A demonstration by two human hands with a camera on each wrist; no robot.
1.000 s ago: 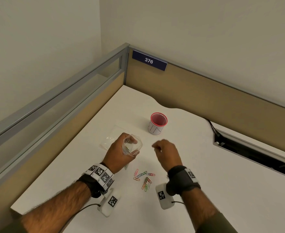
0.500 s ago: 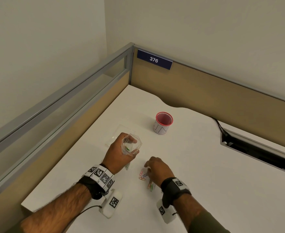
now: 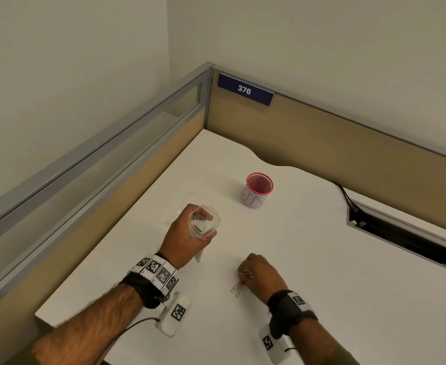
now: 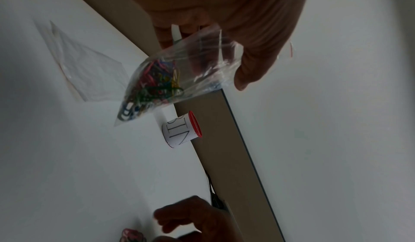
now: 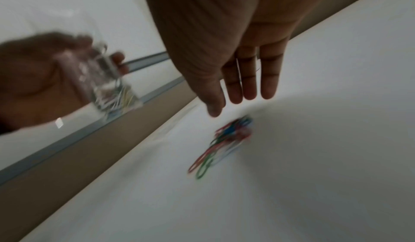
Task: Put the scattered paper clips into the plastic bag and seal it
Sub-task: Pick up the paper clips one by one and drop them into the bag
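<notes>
My left hand (image 3: 182, 241) grips a clear plastic bag (image 3: 204, 223) above the table, its mouth held wide and facing up. Several coloured paper clips fill the bottom of the bag (image 4: 157, 86). More loose paper clips (image 3: 238, 287) lie bunched on the white table (image 3: 321, 285) to the right. My right hand (image 3: 260, 272) hovers low over that bunch. In the right wrist view its fingers (image 5: 249, 86) reach straight down just above the paper clips (image 5: 224, 143), holding nothing that I can see; the picture is blurred.
A white cup with a red rim (image 3: 257, 191) stands behind the bag. A second empty clear bag (image 4: 83, 64) lies flat on the table under my left hand. A cable slot (image 3: 400, 233) opens at the right. Partition walls (image 3: 321, 138) close the back and left.
My right hand dropped from beside the bag's mouth down to the loose clips, which are now bunched closer together. My left hand still holds the bag in place.
</notes>
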